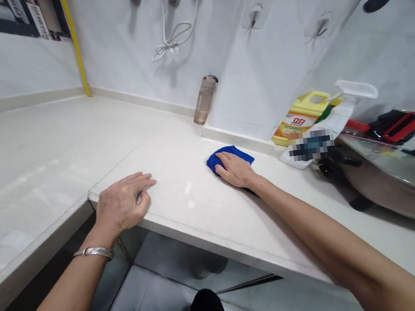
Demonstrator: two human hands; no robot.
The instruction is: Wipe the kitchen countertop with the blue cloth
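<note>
My right hand [235, 169] presses a blue cloth [241, 153] onto the white countertop [182, 199], its fingers bent over the fabric. Parts of the cloth stick out beyond the fingertips and to the right of the hand. On the left, my left hand [124, 201] rests at the counter's front corner with its fingers stretched out and the thumb apart, holding nothing. A silver bracelet [94, 252] circles that wrist.
A brown bottle [206, 100] leans by the wall behind the cloth. To the right stand a yellow detergent jug [297, 119], a white spray bottle [342, 113] and a large lidded pan [395, 178]. A yellow pipe [76, 45] runs down the back corner.
</note>
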